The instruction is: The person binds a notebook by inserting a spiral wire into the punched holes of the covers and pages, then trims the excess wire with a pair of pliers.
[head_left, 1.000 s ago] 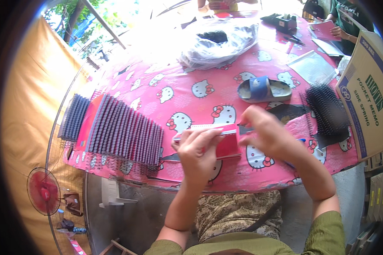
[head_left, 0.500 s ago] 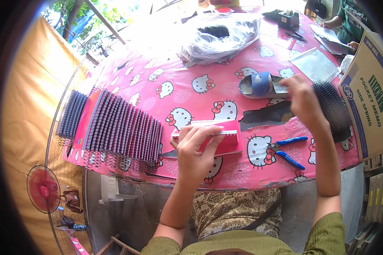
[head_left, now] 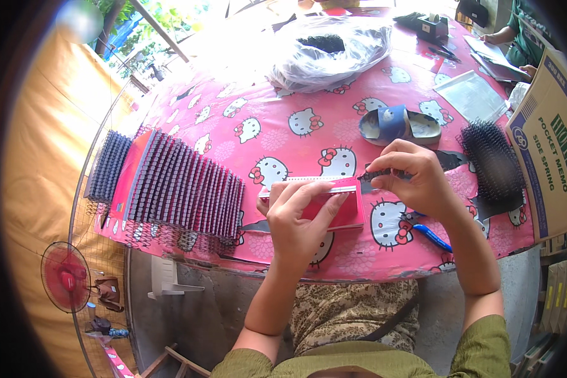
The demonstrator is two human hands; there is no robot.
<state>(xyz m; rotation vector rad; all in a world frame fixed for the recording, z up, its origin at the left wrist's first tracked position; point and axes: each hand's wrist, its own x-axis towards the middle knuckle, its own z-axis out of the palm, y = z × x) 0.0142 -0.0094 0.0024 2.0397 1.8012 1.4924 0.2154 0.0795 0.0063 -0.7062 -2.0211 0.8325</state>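
Near the table's front, my left hand [head_left: 293,214] pinches a small red memo pad [head_left: 348,214] whose top edge has a row of punched holes. At the right end of that row, my right hand [head_left: 419,179] holds a short black spiral wire [head_left: 373,175] between thumb and fingers. Whether the wire has entered a hole is too small to tell. Partly behind my right wrist lie blue-handled pliers [head_left: 433,238]. A pile of black spiral wires [head_left: 494,164] sits farther right. To my left stand rows of spiral-bound memo pads [head_left: 183,186], stacked closely.
A blue slipper [head_left: 390,126] lies beyond my right hand. Farther back is a clear plastic bag [head_left: 290,66] holding black wires. A cardboard box [head_left: 548,151] stands at the right edge. Another person's hand [head_left: 501,36] rests on papers at the far right.
My right hand has come left and down from beside the wire pile to the pad's right end, now with a spiral wire in it. My left hand still holds the pad.
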